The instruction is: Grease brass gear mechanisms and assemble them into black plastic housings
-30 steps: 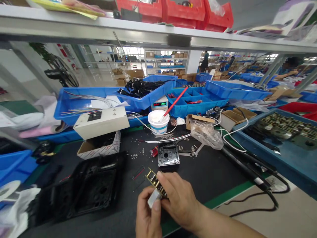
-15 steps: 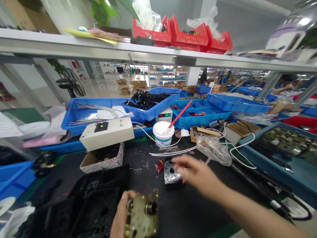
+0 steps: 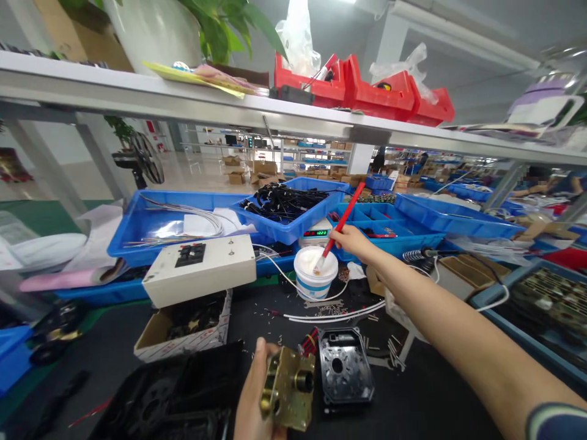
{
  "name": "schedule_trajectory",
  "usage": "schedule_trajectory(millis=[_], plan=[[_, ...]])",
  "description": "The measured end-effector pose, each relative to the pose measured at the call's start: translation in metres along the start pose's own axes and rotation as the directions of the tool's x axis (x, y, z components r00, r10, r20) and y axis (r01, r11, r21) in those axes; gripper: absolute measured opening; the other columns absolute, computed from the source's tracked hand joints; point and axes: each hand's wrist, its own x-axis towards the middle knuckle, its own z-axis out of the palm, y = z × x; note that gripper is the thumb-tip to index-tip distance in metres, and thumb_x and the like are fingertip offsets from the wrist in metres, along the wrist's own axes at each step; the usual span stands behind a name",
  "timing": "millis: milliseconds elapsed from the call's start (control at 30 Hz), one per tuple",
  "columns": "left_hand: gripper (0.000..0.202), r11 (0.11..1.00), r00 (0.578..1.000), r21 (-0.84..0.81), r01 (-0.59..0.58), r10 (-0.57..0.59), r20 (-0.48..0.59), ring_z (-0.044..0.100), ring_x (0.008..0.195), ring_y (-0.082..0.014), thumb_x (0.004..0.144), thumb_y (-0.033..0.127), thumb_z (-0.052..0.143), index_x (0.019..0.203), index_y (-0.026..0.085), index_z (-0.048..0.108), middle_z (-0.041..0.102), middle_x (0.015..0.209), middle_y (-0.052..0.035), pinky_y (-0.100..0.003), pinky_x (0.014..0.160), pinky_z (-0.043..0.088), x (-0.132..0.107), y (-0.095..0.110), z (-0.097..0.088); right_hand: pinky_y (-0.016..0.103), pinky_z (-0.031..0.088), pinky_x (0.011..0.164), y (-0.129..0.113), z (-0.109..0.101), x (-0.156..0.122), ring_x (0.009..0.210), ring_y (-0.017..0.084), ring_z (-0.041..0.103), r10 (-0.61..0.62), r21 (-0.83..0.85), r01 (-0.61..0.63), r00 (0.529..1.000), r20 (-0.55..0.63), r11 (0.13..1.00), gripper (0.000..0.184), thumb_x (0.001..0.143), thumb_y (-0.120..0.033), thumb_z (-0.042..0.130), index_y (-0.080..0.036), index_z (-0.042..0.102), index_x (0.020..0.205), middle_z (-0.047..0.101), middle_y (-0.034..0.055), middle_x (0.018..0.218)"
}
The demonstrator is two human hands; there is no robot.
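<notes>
My right hand [image 3: 351, 239] is closed on the red handle of a brush [image 3: 343, 221]. The brush leans down into a white tub [image 3: 316, 287] with a blue band, its bristles at the pale, creamy contents. Low in the view, my left hand [image 3: 257, 391] grips a brass-coloured metal assembly [image 3: 288, 388], a block of plates with a dark round bore facing right. Just right of that assembly, a black housing [image 3: 346, 366] lies open side up on the dark mat, showing a round hole. A bundle of red and black wires [image 3: 309, 342] sits beside the housing.
Black plastic cases [image 3: 183, 391] and a carton of parts [image 3: 183, 330] stand at left, below a cream switch box [image 3: 202, 266]. Blue trays [image 3: 174, 201] line the back under a shelf [image 3: 229, 101]. White tubes [image 3: 339, 318], wrenches [image 3: 389, 362] and small pins lie on the mat.
My right hand has moved from above the black housing up to the brush and taken hold of its handle. My left hand still holds the metal assembly. The view has shifted.
</notes>
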Motion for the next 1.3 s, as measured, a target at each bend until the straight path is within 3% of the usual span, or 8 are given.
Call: schedule_trajectory(millis=[267,533,767,900,1000,1067,1167,1300], plan=[[0.045,0.993,0.999,0.114,-0.013,0.019,-0.050,0.050,0.042,-0.0117,0.063,0.059,0.068,0.076,0.017,0.059,0.058,0.057,0.0011,-0.023,0.044,0.037,0.002,-0.006,-0.008,0.025,0.038,0.063,-0.009,0.013,-0.040,0.061,0.013,0.054,-0.248,0.012,0.248,0.968,0.020,0.969,0.013,0.068,-0.018,0.065,-0.017,0.061,0.056,0.059,-0.0015,0.058],[0.044,0.997,0.997,-0.016,-0.073,0.073,-0.031,0.054,0.055,-0.0107,0.064,0.059,0.067,0.077,0.018,0.057,0.055,0.059,0.0045,-0.020,0.055,0.044,-0.008,-0.002,0.000,0.021,0.017,0.035,-0.003,-0.037,-0.050,0.037,0.006,0.028,-0.104,0.319,0.166,0.973,-0.204,0.933,0.024,0.069,-0.040,0.054,-0.017,0.052,0.064,0.038,-0.0057,0.044],[0.043,0.975,0.976,-0.066,-0.213,0.209,-0.060,0.053,0.059,-0.0088,0.059,0.051,0.075,0.076,0.018,0.055,0.055,0.066,0.0045,-0.018,0.055,0.044,-0.007,0.000,0.001,0.020,0.019,0.037,-0.021,-0.034,-0.132,0.039,0.006,0.031,-0.085,0.424,0.084,0.996,-0.017,0.902,0.023,0.068,-0.039,0.065,-0.017,0.058,0.070,0.042,-0.0045,0.045],[0.038,0.961,0.961,-0.056,-0.270,0.265,-0.078,0.049,0.052,-0.0076,0.065,0.050,0.071,0.073,0.017,0.053,0.051,0.061,0.0055,-0.018,0.051,0.043,-0.006,0.000,0.003,0.022,0.033,0.044,-0.031,-0.033,-0.161,0.048,0.011,0.045,-0.253,0.112,0.239,0.957,0.139,0.965,0.015,0.075,-0.034,0.062,-0.020,0.064,0.074,0.053,-0.0008,0.054],[0.037,0.949,0.950,-0.058,-0.309,0.305,-0.067,0.046,0.050,-0.0064,0.066,0.048,0.071,0.071,0.017,0.052,0.050,0.060,0.0065,-0.017,0.052,0.043,-0.006,0.000,0.004,0.025,0.040,0.052,-0.038,-0.029,-0.175,0.056,0.014,0.052,-0.403,-0.095,0.434,0.883,0.240,0.896,0.010,0.077,-0.026,0.058,-0.021,0.066,0.074,0.059,0.0013,0.063],[0.036,0.946,0.947,-0.056,-0.319,0.316,-0.060,0.045,0.049,-0.0058,0.067,0.047,0.071,0.070,0.017,0.051,0.049,0.059,0.0071,-0.017,0.051,0.042,-0.007,0.000,0.004,0.025,0.041,0.053,-0.042,-0.024,-0.186,0.059,0.014,0.054,-0.501,-0.125,0.568,0.793,0.347,0.813,0.013,0.078,-0.019,0.053,-0.022,0.066,0.077,0.060,0.0015,0.067],[0.034,0.945,0.946,-0.063,-0.320,0.315,-0.070,0.045,0.049,-0.0058,0.069,0.045,0.070,0.069,0.018,0.050,0.047,0.058,0.0075,-0.016,0.049,0.041,-0.007,0.001,0.004,0.025,0.039,0.052,-0.043,-0.020,-0.208,0.058,0.013,0.052,-0.632,-0.149,0.794,0.568,0.527,0.589,0.020,0.076,-0.010,0.051,-0.022,0.065,0.083,0.059,0.0020,0.066],[0.031,0.946,0.949,-0.100,-0.308,0.298,-0.104,0.048,0.050,-0.0069,0.068,0.041,0.071,0.071,0.018,0.051,0.049,0.059,0.0070,-0.016,0.049,0.041,-0.007,0.001,0.003,0.028,0.039,0.046,-0.042,-0.022,-0.234,0.055,0.015,0.051,-0.574,-0.172,0.940,0.319,0.755,0.295,0.021,0.078,-0.009,0.052,-0.017,0.066,0.092,0.060,0.0045,0.065]])
